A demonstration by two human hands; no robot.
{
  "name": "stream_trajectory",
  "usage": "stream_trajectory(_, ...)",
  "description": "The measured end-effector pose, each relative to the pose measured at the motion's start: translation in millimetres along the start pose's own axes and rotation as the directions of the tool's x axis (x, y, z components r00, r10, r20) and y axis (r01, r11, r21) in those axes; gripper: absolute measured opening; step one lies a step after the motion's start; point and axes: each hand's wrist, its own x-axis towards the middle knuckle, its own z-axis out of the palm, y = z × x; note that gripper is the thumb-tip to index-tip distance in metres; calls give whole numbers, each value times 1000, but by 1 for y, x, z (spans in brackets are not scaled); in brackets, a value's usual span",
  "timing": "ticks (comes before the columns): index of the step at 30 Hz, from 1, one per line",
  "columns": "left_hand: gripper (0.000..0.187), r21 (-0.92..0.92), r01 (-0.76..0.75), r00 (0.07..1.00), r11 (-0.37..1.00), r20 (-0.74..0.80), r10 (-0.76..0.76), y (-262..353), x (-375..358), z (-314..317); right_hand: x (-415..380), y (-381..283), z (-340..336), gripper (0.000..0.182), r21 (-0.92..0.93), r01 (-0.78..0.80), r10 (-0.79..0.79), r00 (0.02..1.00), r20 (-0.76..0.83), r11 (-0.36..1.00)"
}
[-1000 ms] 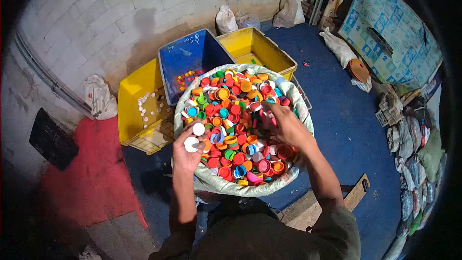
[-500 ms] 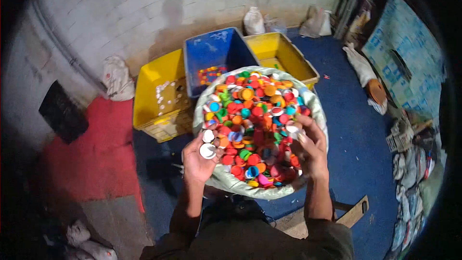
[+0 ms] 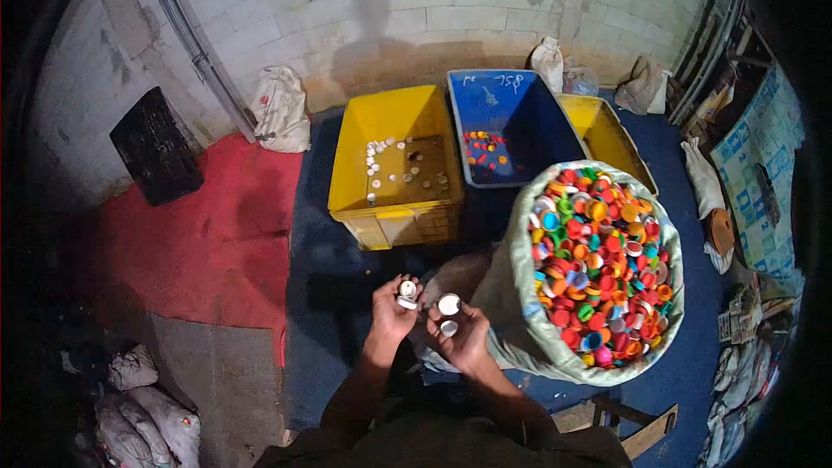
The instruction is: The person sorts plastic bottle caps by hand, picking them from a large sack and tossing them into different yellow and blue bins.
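My left hand (image 3: 392, 316) is closed around white bottle caps (image 3: 406, 302) held in its fingers. Beside it, my right hand (image 3: 468, 342) also grips white bottle caps (image 3: 448, 304), one lying above the other. Both hands are close together over the blue floor, just left of a tall pale sack (image 3: 503, 316). Heaped to the brim of that sack are bottle caps (image 3: 607, 269) in red, orange, green, blue and other colours. Ahead of my hands stands a yellow bin (image 3: 394, 215) with white caps scattered over its bottom.
Right of the yellow bin, a blue bin (image 3: 475, 87) contains red, orange and yellow caps. Another yellow bin (image 3: 628, 134) is partly behind the sack. A red mat (image 3: 208, 251) covers the floor at left. A wooden piece (image 3: 650, 435) lies at the lower right.
Both hands have come away from above the heaped caps and closer together, left of the sack. My view has swung left, so the bins and sack appear further right.
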Motion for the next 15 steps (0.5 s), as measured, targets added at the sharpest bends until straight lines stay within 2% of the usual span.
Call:
stream_trajectory(1, 21, -1, 36, 999, 999, -33, -36, 12, 13, -11, 24, 10, -7, 31, 21, 20, -19, 999, -35, 1000)
stream_trajectory(2, 21, -24, 68, 996, 997, -57, -69, 23, 28, -21, 47, 17, -19, 28, -13, 37, -36, 999, 21, 999)
stream_trajectory(3, 22, -48, 100, 991, 994, -80, -104, 34, 39, -23, 66, 25, -16, 27, 42, 48, -44, 996, -74, 998)
stream_trajectory(4, 24, -42, 84, 981, 996, -172, -90, 43, 50, -15, 83, 28, -12, 27, -26, 88, -90, 994, -68, 996)
stream_trajectory(5, 26, -42, 110, 984, 993, -133, -115, 54, 73, -19, 101, 29, -8, 27, -92, 133, -138, 989, -55, 987)
stream_trajectory(6, 25, -53, 98, 994, 994, -42, -100, 64, 96, -16, 116, 25, 7, 26, -36, 143, -145, 987, -64, 989)
stream_trajectory(7, 28, -74, 61, 998, 995, -1, -62, 76, 102, 13, 132, 19, 27, 26, 23, 153, -151, 986, -76, 988)
stream_trajectory(8, 34, -62, 3, 1000, 998, 31, -1, 91, 117, 33, 150, 9, 45, 25, 36, 202, -202, 979, 8, 979)
stream_trajectory(9, 47, -96, -74, 990, 993, 113, 85, 104, 126, 57, 168, -3, 63, 25, 51, 249, -253, 963, 90, 967)
stream_trajectory(10, 60, -245, 137, 910, 960, 414, -25, 118, 150, 59, 186, -15, 79, 30, 29, 275, -276, 949, 149, 961)
stream_trajectory(11, 81, -203, -6, 934, 979, 349, 78, 127, 110, 104, 200, -25, 92, 36, 7, 299, -294, 932, 210, 954)
stream_trajectory(13, 97, -254, 12, 999, 967, 55, 2, 147, 144, 96, 199, -39, 118, 38, -53, 248, -248, 969, 10, 967)
stream_trajectory(14, 101, -218, -21, 997, 976, 72, 38, 146, 149, 89, 201, -39, 113, 38, -52, 288, -281, 954, 106, 956)
stream_trajectory(15, 105, -177, -46, 994, 983, 90, 62, 139, 128, 90, 201, -37, 103, 38, -63, 253, -240, 956, 171, 965)
